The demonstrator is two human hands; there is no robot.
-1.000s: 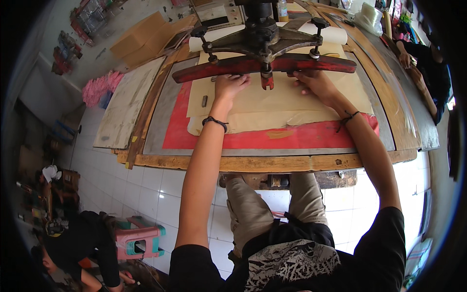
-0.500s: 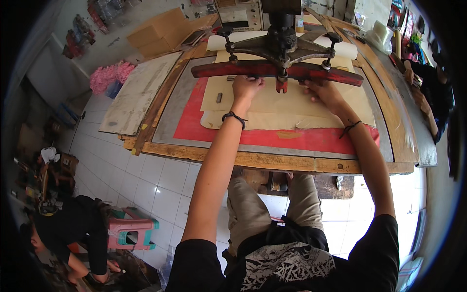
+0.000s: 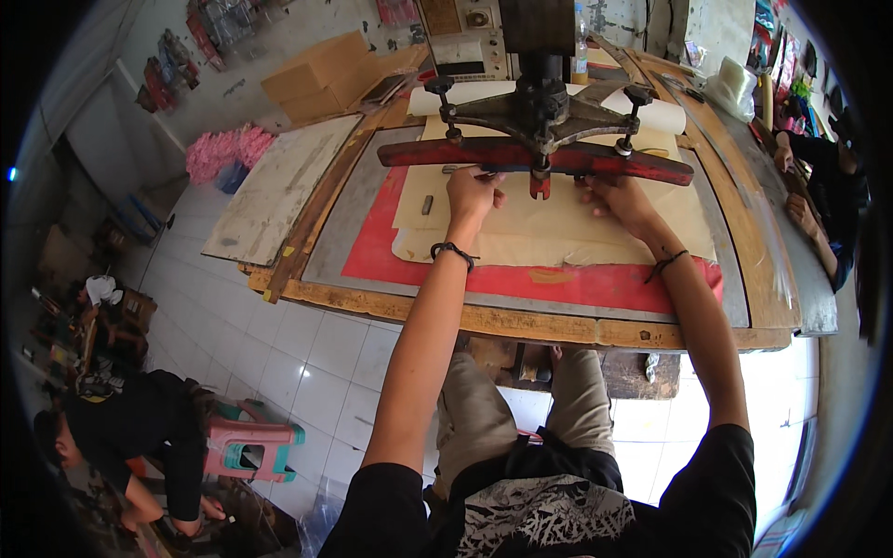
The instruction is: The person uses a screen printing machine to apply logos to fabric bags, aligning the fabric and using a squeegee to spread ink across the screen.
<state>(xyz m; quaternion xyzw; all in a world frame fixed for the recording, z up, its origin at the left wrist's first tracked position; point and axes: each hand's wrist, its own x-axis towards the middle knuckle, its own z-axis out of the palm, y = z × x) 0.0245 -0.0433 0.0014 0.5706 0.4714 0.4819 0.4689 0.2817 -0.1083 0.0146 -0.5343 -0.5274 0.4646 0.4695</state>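
Observation:
A red and black bar (image 3: 428, 152) spans the work table under the dark metal head of a press (image 3: 544, 102). My left hand (image 3: 473, 197) is at the bar's lower edge with its fingers curled. To the right, my right hand (image 3: 619, 200) is also closed at that edge. A thin dark strip shows along the bar's underside between them; what the fingertips hold is hidden. Below both hands lies a tan sheet (image 3: 539, 232) over a red sheet (image 3: 446, 279). Left of my left hand sits a small grey block (image 3: 427, 205) on the tan sheet.
A wooden frame (image 3: 391, 300) edges the table. A pale board (image 3: 279, 191) and cardboard boxes (image 3: 321, 79) are at the left. Behind the press stands a control box (image 3: 470, 56). One person (image 3: 130, 437) bends low at left near a stool (image 3: 251, 446); another (image 3: 819, 177) is at right.
The view has tilted slightly, so the table appears lower. My hands stay at the bar's lower edge, with only small finger shifts.

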